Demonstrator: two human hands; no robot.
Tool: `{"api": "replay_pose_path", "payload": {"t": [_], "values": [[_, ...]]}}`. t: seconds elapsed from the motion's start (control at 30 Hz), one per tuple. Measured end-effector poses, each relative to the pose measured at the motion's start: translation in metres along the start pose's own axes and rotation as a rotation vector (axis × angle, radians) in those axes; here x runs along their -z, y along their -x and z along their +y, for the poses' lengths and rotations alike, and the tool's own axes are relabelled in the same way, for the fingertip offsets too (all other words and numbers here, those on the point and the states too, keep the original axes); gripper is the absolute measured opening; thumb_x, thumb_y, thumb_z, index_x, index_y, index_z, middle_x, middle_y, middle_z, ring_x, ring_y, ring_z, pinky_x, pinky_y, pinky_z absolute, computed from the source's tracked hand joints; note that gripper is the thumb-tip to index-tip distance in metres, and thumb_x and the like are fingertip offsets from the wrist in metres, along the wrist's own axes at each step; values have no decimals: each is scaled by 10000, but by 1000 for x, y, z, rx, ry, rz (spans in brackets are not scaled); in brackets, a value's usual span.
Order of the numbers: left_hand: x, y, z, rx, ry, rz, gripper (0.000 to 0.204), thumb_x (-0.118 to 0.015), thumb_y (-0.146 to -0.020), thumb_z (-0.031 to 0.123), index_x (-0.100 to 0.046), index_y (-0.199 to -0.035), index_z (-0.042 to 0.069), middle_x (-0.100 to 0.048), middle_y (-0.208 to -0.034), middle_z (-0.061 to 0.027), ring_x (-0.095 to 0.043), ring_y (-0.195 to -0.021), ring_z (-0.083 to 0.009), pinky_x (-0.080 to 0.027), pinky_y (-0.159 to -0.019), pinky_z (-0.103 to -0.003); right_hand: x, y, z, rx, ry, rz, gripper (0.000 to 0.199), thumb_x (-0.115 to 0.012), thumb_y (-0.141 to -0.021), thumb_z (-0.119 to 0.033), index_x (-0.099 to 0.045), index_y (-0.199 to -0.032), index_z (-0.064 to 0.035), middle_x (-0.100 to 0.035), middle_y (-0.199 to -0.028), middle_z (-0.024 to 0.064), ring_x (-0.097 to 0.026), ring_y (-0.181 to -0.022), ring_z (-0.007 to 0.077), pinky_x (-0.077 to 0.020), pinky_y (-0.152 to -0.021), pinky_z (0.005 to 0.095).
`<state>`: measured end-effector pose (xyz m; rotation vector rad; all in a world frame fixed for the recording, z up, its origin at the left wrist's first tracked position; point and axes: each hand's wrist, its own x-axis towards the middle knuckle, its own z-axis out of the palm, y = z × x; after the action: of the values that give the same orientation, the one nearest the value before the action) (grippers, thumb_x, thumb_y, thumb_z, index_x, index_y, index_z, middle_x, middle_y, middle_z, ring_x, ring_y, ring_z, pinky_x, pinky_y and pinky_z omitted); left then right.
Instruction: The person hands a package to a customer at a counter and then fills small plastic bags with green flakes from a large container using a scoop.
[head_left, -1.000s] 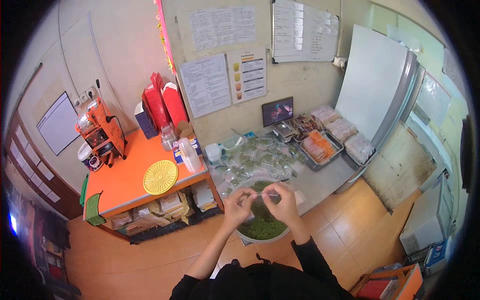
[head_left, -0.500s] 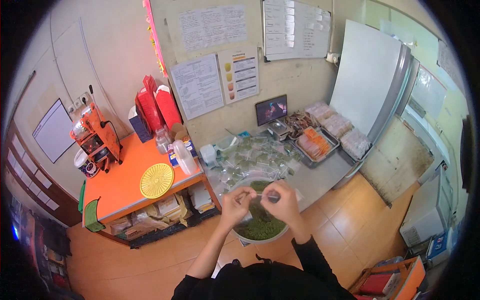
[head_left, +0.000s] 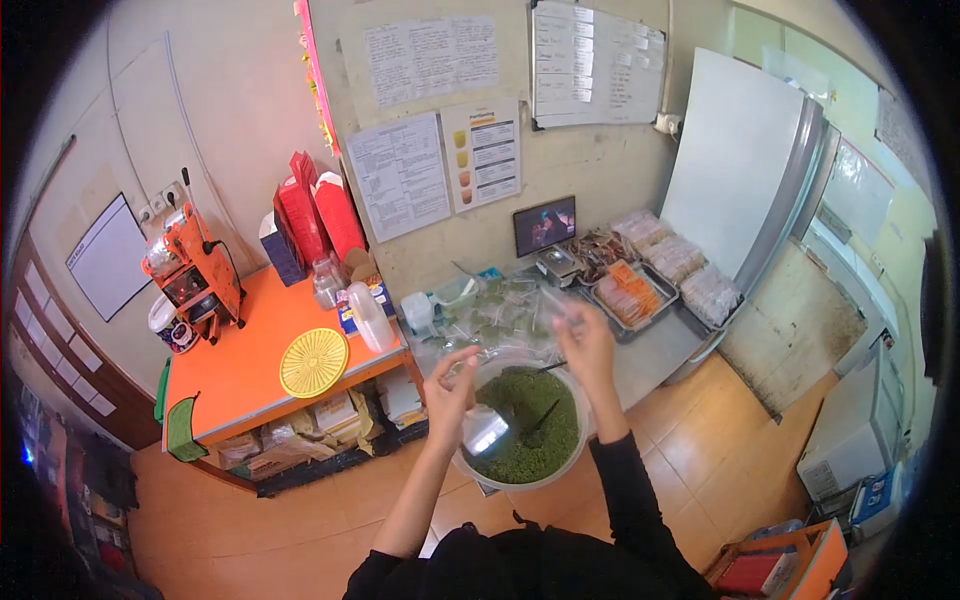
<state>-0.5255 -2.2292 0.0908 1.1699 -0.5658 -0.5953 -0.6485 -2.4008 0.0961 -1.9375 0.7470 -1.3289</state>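
Note:
A pale round tub (head_left: 585, 440) of chopped green filling (head_left: 525, 465) stands close in front of me. Above its left rim my left hand (head_left: 452, 395) is closed, with thumb and forefinger pinched near the top. A shiny clear plastic bag (head_left: 485, 430) hangs below that hand, against the tub's inner left side. My right hand (head_left: 590, 355) is raised over the far right rim, its fingertips smeared by motion. A whitish, see-through blur (head_left: 553, 298) shows at those fingertips, and I cannot make out what it is. A black spoon (head_left: 541, 418) stands in the filling, with another dark handle (head_left: 552, 367) at the far rim.
Clear packets with green contents (head_left: 500, 310) cover the metal table beyond the tub. A small scale (head_left: 558, 264), a tablet (head_left: 545, 226) and a tray of orange and pink packs (head_left: 630, 295) stand farther right. A yellow lid (head_left: 314, 362) lies on the orange table (head_left: 250, 330).
My hands were together over the tub and are now apart. The right one moved up and away toward the packets, the left slightly left. The black spoon in the filling has come into view.

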Motion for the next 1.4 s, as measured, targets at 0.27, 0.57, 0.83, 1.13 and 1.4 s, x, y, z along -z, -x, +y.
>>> {"api": "replay_pose_path", "payload": {"t": [0.27, 0.57, 0.83, 1.13, 1.4], "values": [[5, -11, -15, 29, 571, 231, 238, -556, -967, 269, -528, -832, 74, -253, -504, 67, -214, -413, -50, -190, -406, -245, -17, 73, -47, -54, -52, -510, 341, -778, -763, -174, -621, -1016, -9, -630, -847, 130, -625, -657, 189, -508, -615, 297], [1, -15, -19, -26, 414, 298, 278, -612, -940, 273, -517, -747, 96, -299, -513, 88, -243, -417, -33, -178, -407, -237, -21, 77, -47, 49, -79, -100, 91, -695, -819, -85, -650, -841, -9, -654, -717, 145, -662, -615, 223, -489, -545, 305], [-2, -8, -15, -62, -218, -273, 119, -676, -880, 108, -701, -912, -3, -667, -806, 23, -538, -664, -24, -414, -569, -196, 2, 54, -43, 99, 5, -252, 147, -660, -873, -103, -618, -764, -15, -601, -622, 24, -528, -524, 104, -407, -505, 267], [2, -10, -31, -410, -383, -217, 92, -649, -881, 108, -674, -908, 24, -638, -699, -80, -508, -608, -50, -409, -552, -239, 17, 64, -39, -172, -398, -645, 144, -664, -880, -117, -635, -781, -16, -569, -610, -37, -493, -553, 39, -410, -528, 207], [-15, 13, 1, -283, -656, -428, 205, -635, -899, 200, -645, -854, 0, -503, -524, -67, -428, -513, -78, -382, -484, -282, 25, 64, -48, -74, -129, -556, 78, -632, -842, -39, -622, -806, 30, -613, -644, 56, -578, -582, 84, -453, -542, 262]]}}
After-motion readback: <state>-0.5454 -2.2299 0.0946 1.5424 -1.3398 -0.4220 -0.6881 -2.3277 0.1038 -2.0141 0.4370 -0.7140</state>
